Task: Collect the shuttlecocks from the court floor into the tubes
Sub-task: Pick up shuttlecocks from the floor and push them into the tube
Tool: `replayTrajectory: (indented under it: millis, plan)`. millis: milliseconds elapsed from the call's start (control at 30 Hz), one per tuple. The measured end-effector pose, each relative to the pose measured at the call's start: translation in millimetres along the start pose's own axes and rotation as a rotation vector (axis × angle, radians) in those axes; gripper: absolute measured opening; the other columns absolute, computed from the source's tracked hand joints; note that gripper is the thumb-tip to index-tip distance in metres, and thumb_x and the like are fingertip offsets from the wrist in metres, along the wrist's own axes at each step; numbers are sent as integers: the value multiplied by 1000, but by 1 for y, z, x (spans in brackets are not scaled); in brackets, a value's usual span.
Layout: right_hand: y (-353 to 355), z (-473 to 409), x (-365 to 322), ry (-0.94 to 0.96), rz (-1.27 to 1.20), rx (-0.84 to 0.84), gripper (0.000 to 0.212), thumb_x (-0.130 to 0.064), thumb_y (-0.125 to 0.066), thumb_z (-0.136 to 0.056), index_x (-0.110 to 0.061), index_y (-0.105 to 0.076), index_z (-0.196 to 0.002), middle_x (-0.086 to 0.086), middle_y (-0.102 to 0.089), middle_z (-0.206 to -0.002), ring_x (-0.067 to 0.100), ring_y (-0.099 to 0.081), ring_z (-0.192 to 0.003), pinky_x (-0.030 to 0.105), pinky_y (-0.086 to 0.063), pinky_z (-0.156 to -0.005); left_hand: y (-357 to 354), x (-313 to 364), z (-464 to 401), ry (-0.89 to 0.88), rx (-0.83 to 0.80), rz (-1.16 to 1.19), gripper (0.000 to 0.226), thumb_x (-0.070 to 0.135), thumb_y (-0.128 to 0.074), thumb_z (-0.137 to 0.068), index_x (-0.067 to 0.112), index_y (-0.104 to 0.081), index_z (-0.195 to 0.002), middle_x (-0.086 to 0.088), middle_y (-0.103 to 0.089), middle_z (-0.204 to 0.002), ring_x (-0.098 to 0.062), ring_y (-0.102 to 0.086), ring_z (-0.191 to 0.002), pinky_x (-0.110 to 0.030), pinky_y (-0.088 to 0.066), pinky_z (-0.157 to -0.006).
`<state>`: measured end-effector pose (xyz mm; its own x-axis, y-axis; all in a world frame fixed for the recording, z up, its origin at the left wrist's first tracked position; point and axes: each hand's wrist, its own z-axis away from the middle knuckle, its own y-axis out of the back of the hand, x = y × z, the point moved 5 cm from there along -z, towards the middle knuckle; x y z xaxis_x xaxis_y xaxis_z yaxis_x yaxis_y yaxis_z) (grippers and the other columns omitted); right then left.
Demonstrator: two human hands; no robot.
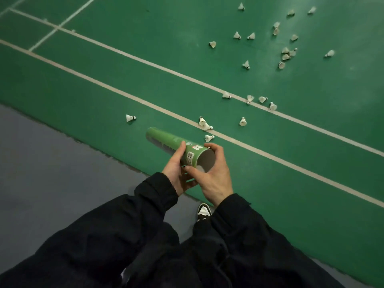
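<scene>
A green cardboard shuttlecock tube (pixel 166 140) is held nearly level in front of me, its open end (pixel 205 161) turned toward the camera. My left hand (pixel 176 169) grips the tube from the left near that end. My right hand (pixel 216 173) curls around the open rim, thumb at the mouth. Something white shows just inside the lower rim; what it is I cannot tell. Several white shuttlecocks lie on the green court floor: one (pixel 130 118) left of the tube, a few (pixel 208 137) just beyond it, and a wide scatter (pixel 285 54) at the upper right.
White court lines (pixel 124 92) cross the green mat diagonally. The mat's edge (pixel 87 142) meets grey floor (pixel 52 173) at the lower left. My black-and-white shoe (pixel 204 212) stands at the mat edge below my hands.
</scene>
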<state>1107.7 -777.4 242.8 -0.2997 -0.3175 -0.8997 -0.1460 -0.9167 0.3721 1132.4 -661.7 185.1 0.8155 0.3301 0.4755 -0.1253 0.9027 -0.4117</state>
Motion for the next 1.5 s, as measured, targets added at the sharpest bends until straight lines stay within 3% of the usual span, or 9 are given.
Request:
replayTrajectory:
  millis: [233,433,600,800,867,1100,1267,1400,1500]
  plan:
    - [-45,-110,-39,76,89,-222,75,-30,-87,-70,-31,-46,-132,-2,-53,-128,17,-55,-117,43,-51,-102,5,88,-47,-56,88,241,62,67,-64,-88,11,-73,-113,-7,-77,-98,-21,-74,-85,-33,-61,-76]
    - [-120,-196,-68,73,92,-413,76,-55,-76,-70,-31,-46,-135,-2,-55,-131,16,-57,-118,38,-51,-101,62,173,-99,-78,158,341,62,65,-64,-92,8,-74,-116,-11,-78,-104,-24,-76,-94,-37,-60,-89]
    - [-187,-275,-96,-61,41,-477,55,-43,-69,-93,-25,-48,-140,-2,-56,-134,17,-62,-116,30,-53,-93,120,252,-142,-96,229,386,90,67,-69,-80,5,-60,-144,-17,-68,-131,-27,-63,-118,-44,-42,-120]
    - [-284,-378,-96,-123,114,-538,41,-36,-65,-97,-28,-50,-135,-3,-62,-122,11,-66,-96,46,-57,-95,227,323,-211,-188,443,491,91,67,-76,-70,14,-60,-142,-12,-72,-134,-28,-68,-124,-37,-61,-83]
    - [-326,-416,-82,-129,155,-589,37,-35,-66,-96,-30,-53,-130,-7,-63,-114,16,-68,-93,48,-57,-93,263,336,-247,-234,527,534,91,63,-79,-72,15,-56,-145,-12,-72,-133,-29,-69,-122,-35,-63,-74]
    - [-487,-546,47,-85,225,-750,10,-26,-63,-91,-32,-66,-98,-2,-71,-94,31,-72,-88,50,-59,-80,380,337,-436,-367,698,680,64,44,-70,-97,3,-53,-143,-19,-71,-132,-33,-71,-119,-45,-63,-88]
    - [-576,-631,164,-86,299,-802,17,-21,-62,-94,-20,-65,-111,1,-70,-90,29,-72,-86,45,-58,-81,456,311,-549,-385,739,708,61,45,-68,-98,6,-54,-143,-15,-71,-132,-26,-72,-115,-39,-62,-81]
    - [-648,-685,227,-49,308,-854,30,-16,-61,-94,-29,-61,-121,3,-67,-87,18,-67,-74,45,-58,-80,516,302,-609,-428,767,710,60,40,-67,-100,2,-53,-143,-16,-70,-134,-28,-71,-117,-40,-63,-83]
    - [-702,-711,262,23,368,-921,35,-19,-61,-95,-32,-60,-127,-2,-69,-98,23,-71,-86,48,-59,-88,553,305,-642,-484,774,700,59,40,-67,-100,2,-53,-143,-15,-71,-133,-27,-71,-120,-39,-63,-83]
